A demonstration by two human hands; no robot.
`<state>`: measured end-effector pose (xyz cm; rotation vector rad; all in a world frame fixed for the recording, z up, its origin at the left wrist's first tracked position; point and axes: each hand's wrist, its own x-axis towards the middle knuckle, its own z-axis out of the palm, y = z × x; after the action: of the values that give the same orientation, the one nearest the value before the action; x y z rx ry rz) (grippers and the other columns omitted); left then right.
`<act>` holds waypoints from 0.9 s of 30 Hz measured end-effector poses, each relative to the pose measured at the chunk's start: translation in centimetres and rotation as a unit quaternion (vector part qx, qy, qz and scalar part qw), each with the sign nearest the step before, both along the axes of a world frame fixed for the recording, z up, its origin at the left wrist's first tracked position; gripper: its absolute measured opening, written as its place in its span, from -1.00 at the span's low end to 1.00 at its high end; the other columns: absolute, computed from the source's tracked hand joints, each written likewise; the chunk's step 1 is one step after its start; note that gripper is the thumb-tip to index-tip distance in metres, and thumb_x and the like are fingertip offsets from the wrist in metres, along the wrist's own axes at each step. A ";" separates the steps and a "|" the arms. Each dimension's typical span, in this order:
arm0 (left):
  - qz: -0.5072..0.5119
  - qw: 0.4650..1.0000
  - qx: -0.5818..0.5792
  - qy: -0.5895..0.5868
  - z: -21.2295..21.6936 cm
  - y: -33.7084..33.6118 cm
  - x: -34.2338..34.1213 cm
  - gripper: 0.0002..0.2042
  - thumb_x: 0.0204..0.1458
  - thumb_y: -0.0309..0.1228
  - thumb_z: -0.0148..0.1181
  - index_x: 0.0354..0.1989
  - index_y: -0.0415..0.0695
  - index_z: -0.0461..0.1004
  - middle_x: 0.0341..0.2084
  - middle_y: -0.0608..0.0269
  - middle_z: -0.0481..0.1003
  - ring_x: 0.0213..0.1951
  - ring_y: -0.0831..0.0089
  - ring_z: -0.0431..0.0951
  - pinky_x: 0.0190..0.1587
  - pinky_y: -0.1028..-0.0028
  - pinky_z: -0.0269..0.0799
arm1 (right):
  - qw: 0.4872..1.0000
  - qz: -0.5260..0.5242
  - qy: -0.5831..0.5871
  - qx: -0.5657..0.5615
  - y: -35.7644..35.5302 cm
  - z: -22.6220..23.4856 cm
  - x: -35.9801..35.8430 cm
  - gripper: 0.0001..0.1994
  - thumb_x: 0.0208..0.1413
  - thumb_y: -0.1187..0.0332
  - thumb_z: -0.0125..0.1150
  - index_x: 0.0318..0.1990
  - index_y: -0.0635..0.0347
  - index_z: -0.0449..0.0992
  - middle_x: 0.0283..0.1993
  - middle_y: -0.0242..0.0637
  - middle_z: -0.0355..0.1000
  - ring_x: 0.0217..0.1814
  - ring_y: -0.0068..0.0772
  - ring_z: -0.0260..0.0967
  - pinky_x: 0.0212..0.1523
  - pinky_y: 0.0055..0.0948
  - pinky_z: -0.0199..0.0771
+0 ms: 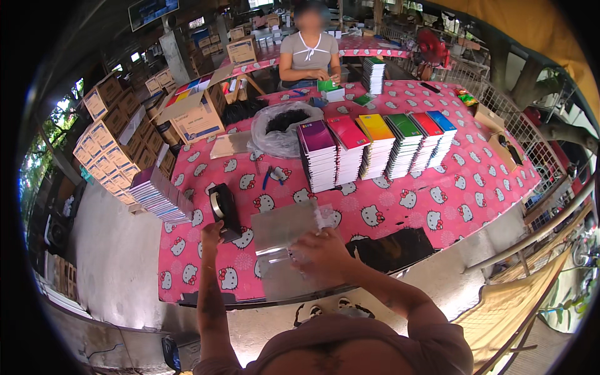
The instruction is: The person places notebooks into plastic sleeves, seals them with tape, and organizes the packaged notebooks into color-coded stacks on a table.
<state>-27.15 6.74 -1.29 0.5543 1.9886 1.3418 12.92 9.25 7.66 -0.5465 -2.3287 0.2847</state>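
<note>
My left hand (212,232) is at the near left end of a black tape dispenser (229,215), its fingers closed. What lies between those fingers is too small to make out. To the right, a stack of clear plastic sheets or bags (284,226) lies flat by the table's front edge. My right hand (322,253) is over its right side, fingers bent around crumpled clear plastic (299,255). The palm hides part of that plastic. Beyond the dispenser lie blue-handled cutters (272,177).
Tall stacks of spiral notebooks in purple (317,156), pink, yellow, green, red and blue stand mid-table. More notebooks (161,195) lean at the left edge. A plastic bag (265,140) and open carton (197,115) sit behind. A co-worker (309,53) handles green notebooks opposite.
</note>
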 end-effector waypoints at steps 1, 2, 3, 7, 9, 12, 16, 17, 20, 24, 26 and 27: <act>-0.013 0.999 0.025 -0.025 -0.5 -0.2 -1.0 -0.72 0.03 -0.22 0.38 -0.28 -0.19 0.54 -0.60 0.39 0.33 -0.51 0.60 0.35 -0.39 0.43 0.38 | 0.999 0.003 -0.045 0.028 -1.1 0.0 -0.2 -0.67 0.13 0.00 0.23 -0.11 -0.01 0.56 -0.21 -0.30 0.52 -0.16 -0.20 0.50 0.07 -0.17 0.32; -0.024 0.997 0.050 -0.049 -1.1 -0.4 -2.0 -0.74 0.02 -0.24 0.39 -0.29 -0.16 0.54 -0.61 0.41 0.34 -0.54 0.64 0.32 -0.45 0.45 0.35 | 0.995 0.002 -0.095 0.003 -1.3 -0.6 -0.6 -0.65 0.09 -0.01 0.26 -0.09 -0.02 0.56 -0.19 -0.33 0.53 -0.10 -0.23 0.49 0.08 -0.15 0.32; -0.034 0.994 0.072 -0.076 -2.4 -0.7 -2.5 -0.76 0.01 -0.26 0.39 -0.29 -0.13 0.53 -0.61 0.43 0.35 -0.57 0.68 0.28 -0.50 0.47 0.32 | 0.989 0.003 -0.147 -0.023 -1.3 -1.5 -0.9 -0.63 0.06 -0.02 0.29 -0.07 -0.04 0.55 -0.17 -0.36 0.54 -0.04 -0.26 0.47 0.09 -0.14 0.32; 0.157 0.961 0.199 -0.112 -6.5 -1.8 0.9 -0.84 0.05 -0.32 0.31 -0.31 -0.11 0.53 -0.60 0.50 0.38 -0.68 0.67 0.23 -0.62 0.45 0.20 | 0.980 -0.065 -0.155 -0.109 -1.9 -0.6 -1.7 -0.59 0.00 -0.04 0.33 -0.06 -0.06 0.54 -0.22 -0.39 0.55 -0.03 -0.25 0.48 0.09 -0.13 0.30; 0.073 0.969 0.181 -0.150 -8.6 -3.5 0.1 -0.84 0.08 -0.26 0.26 -0.33 -0.09 0.53 -0.56 0.35 0.54 -0.61 0.43 0.49 -0.53 0.33 0.35 | 0.984 -0.091 -0.123 -0.093 -2.0 -0.4 -1.6 -0.65 -0.01 0.01 0.35 -0.17 0.00 0.51 -0.25 -0.33 0.54 -0.09 -0.21 0.50 0.11 -0.13 0.26; -0.014 0.840 -0.124 0.528 -6.8 -5.2 -3.4 -0.80 0.12 -0.24 0.15 -0.26 -0.09 0.55 -0.46 -0.03 0.60 -0.40 -0.02 0.62 -0.43 0.17 0.47 | 0.985 -0.090 -0.138 -0.051 -2.6 -1.0 -1.6 -0.61 -0.03 -0.01 0.36 -0.12 -0.02 0.55 -0.25 -0.34 0.56 -0.13 -0.20 0.52 0.14 -0.12 0.23; -0.202 0.912 0.023 0.356 0.3 -4.8 2.9 -0.89 0.16 -0.45 0.15 -0.19 -0.14 0.55 -0.44 0.16 0.61 -0.36 0.28 0.64 -0.38 0.33 0.50 | 0.981 -0.103 -0.158 -0.036 -3.1 -1.0 -0.9 -0.60 -0.05 -0.02 0.38 -0.12 -0.03 0.61 -0.19 -0.37 0.60 -0.09 -0.23 0.51 0.16 -0.12 0.19; -0.275 0.925 0.139 0.221 0.7 -5.1 4.8 -0.89 0.15 -0.54 0.17 -0.17 -0.16 0.54 -0.40 0.27 0.60 -0.32 0.45 0.62 -0.35 0.41 0.50 | 0.983 -0.100 -0.152 -0.037 -3.5 -0.8 -1.3 -0.61 -0.05 -0.02 0.38 -0.12 -0.04 0.62 -0.19 -0.37 0.60 -0.07 -0.25 0.51 0.17 -0.12 0.18; -0.458 0.837 0.274 0.119 4.4 -4.4 12.6 -0.71 0.06 -0.69 0.21 -0.03 -0.20 0.52 -0.32 0.36 0.53 -0.24 0.60 0.50 -0.23 0.49 0.45 | 0.985 -0.095 -0.142 -0.027 -2.8 -0.1 -1.9 -0.63 -0.05 0.00 0.39 -0.13 -0.05 0.64 -0.17 -0.38 0.60 -0.05 -0.28 0.51 0.18 -0.14 0.16; -0.509 0.808 0.228 0.189 6.1 -2.0 15.7 -0.71 -0.01 -0.62 0.33 -0.08 -0.15 0.59 -0.28 0.27 0.49 -0.25 0.46 0.50 -0.13 0.41 0.40 | 0.987 -0.055 -0.143 -0.055 -2.4 0.0 -2.5 -0.61 -0.03 0.01 0.38 -0.10 -0.03 0.64 -0.18 -0.39 0.61 -0.05 -0.32 0.51 0.18 -0.16 0.14; -0.506 0.763 0.285 0.284 6.0 -1.7 15.0 -0.75 -0.03 -0.57 0.37 -0.14 -0.10 0.62 -0.25 0.27 0.46 -0.19 0.39 0.47 -0.07 0.35 0.36 | 0.981 -0.044 -0.176 -0.065 -2.0 0.9 -2.3 -0.60 -0.06 0.02 0.40 -0.09 -0.02 0.62 -0.18 -0.37 0.59 -0.03 -0.29 0.49 0.17 -0.13 0.16; -0.503 0.735 0.312 0.331 6.0 -1.6 14.6 -0.77 -0.04 -0.54 0.39 -0.17 -0.07 0.64 -0.23 0.27 0.45 -0.17 0.36 0.46 -0.04 0.31 0.34 | 0.974 -0.044 -0.212 -0.066 -1.8 1.8 -2.0 -0.58 -0.08 0.03 0.42 -0.08 -0.02 0.60 -0.18 -0.34 0.57 -0.01 -0.26 0.47 0.16 -0.11 0.19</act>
<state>-12.53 5.15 4.74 2.2900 1.1354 1.0629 10.90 7.46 9.41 -0.8430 -2.6975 0.3053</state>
